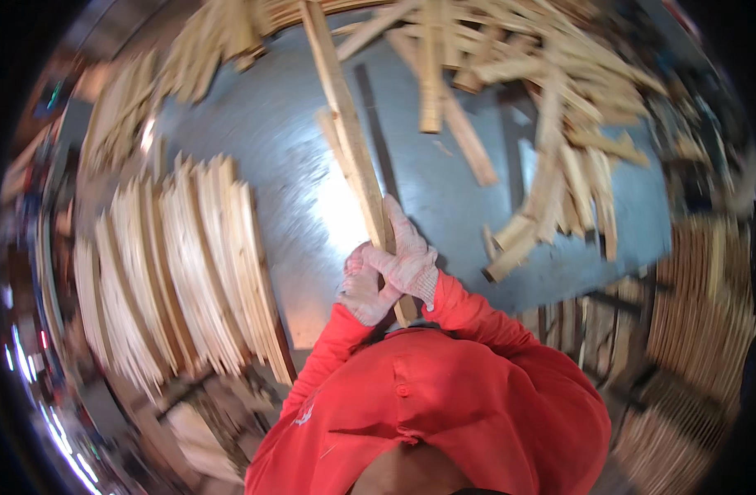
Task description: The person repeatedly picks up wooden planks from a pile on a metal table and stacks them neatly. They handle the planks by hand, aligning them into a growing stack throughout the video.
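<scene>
Both my hands wear pale knitted gloves and meet near the body-side end of a long wooden strip [351, 136]. My left hand [362, 284] is closed around the strip from its left side. My right hand [409, 253] lies across it from the right, its fingers pointing up along the wood, the thumb reaching over toward my left hand. The strip runs away from me over a grey metal tabletop [279, 130], and its near end shows below my hands, close to my red top. A shorter wooden piece [334, 145] lies beside the strip on its left.
Rows of thin wooden strips [192, 266] stand side by side at the left. A loose heap of wooden offcuts [557, 93] covers the far right of the tabletop. More strips [217, 43] lie at the far left, and stacked wood [699, 303] stands beyond the right edge.
</scene>
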Tool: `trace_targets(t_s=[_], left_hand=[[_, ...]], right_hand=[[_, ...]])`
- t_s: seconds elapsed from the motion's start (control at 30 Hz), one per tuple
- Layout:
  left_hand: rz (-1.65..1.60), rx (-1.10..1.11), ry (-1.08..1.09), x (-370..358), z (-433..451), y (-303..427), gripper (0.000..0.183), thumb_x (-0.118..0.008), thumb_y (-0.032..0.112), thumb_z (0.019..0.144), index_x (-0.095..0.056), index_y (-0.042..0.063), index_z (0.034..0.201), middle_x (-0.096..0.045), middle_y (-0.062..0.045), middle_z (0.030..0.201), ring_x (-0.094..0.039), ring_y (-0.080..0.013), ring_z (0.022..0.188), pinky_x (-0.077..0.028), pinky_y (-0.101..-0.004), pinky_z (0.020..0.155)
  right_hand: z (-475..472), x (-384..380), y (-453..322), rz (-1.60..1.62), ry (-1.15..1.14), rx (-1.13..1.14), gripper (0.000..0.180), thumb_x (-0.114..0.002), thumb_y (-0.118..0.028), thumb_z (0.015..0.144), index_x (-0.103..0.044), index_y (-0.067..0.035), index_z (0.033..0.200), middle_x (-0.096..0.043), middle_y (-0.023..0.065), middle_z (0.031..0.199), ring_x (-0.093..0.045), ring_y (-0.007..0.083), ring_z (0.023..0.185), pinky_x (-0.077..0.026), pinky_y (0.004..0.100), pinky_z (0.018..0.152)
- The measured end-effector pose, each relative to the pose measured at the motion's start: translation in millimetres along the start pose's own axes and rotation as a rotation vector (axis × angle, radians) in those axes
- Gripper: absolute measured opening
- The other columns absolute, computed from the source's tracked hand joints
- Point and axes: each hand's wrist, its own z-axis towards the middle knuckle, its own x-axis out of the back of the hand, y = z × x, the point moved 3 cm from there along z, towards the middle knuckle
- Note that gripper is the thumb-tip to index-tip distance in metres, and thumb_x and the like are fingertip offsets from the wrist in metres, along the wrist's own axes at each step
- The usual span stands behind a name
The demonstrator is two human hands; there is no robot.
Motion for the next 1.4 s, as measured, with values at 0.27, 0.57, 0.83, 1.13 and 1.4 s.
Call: trace_targets(t_s=[0.27, 0.57, 0.83, 1.13, 1.4], left_hand=[[0.654, 0.605, 0.092, -48, 49, -9, 0.111, -0.078, 0.045, 0.071, -0.017, 0.0, 0.152, -0.032, -0.026, 0.149, -0.038, -0.0411, 0.135, -0.032, -0.0428, 0.115], [0.538, 0.508, 0.147, -51, 49, -72, 0.101, -0.07, 0.013, 0.075, -0.009, -0.001, 0.154, -0.031, -0.027, 0.151, -0.037, -0.0365, 0.137, -0.034, -0.0348, 0.114], [0.984, 0.339, 0.228, -101, 73, -44, 0.091, -0.071, 0.016, 0.074, -0.022, -0.002, 0.149, -0.034, -0.025, 0.149, -0.036, -0.0348, 0.138, -0.032, -0.0369, 0.114], [1.097, 0.371, 0.248, -154, 108, 25, 0.086, -0.074, 0.025, 0.07, -0.034, -0.001, 0.142, -0.044, -0.023, 0.139, -0.044, -0.0353, 0.13, -0.037, -0.0396, 0.11], [1.082, 0.383, 0.269, -150, 92, 32, 0.083, -0.077, 0.033, 0.067, -0.044, 0.0, 0.135, -0.053, -0.022, 0.13, -0.051, -0.0358, 0.124, -0.04, -0.042, 0.107]], right_hand=[[-165, 152, 8, 0.073, 1.032, 0.191, 0.077, -0.063, 0.0, 0.085, -0.026, 0.0, 0.152, -0.042, 0.0151, 0.148, -0.043, 0.0223, 0.134, -0.035, 0.0355, 0.111], [-428, 350, 344, 0.358, 1.654, -0.377, 0.07, -0.056, -0.038, 0.095, -0.027, -0.016, 0.154, -0.061, 0.0103, 0.099, -0.06, 0.0211, 0.08, -0.052, 0.0319, 0.069], [-406, 517, 484, -0.096, 1.196, -1.163, 0.074, -0.036, -0.05, 0.094, -0.022, -0.009, 0.155, -0.045, 0.0217, 0.146, -0.044, 0.0368, 0.135, -0.037, 0.0441, 0.109], [-384, 560, 466, -0.064, 0.864, -1.2, 0.07, -0.043, -0.043, 0.097, -0.021, -0.01, 0.155, -0.05, 0.0158, 0.142, -0.05, 0.0323, 0.13, -0.044, 0.0451, 0.103], [-390, 568, 462, -0.308, 0.757, -1.196, 0.057, -0.036, -0.039, 0.1, -0.032, -0.014, 0.152, -0.053, 0.0151, 0.139, -0.052, 0.0303, 0.128, -0.042, 0.0442, 0.106]])
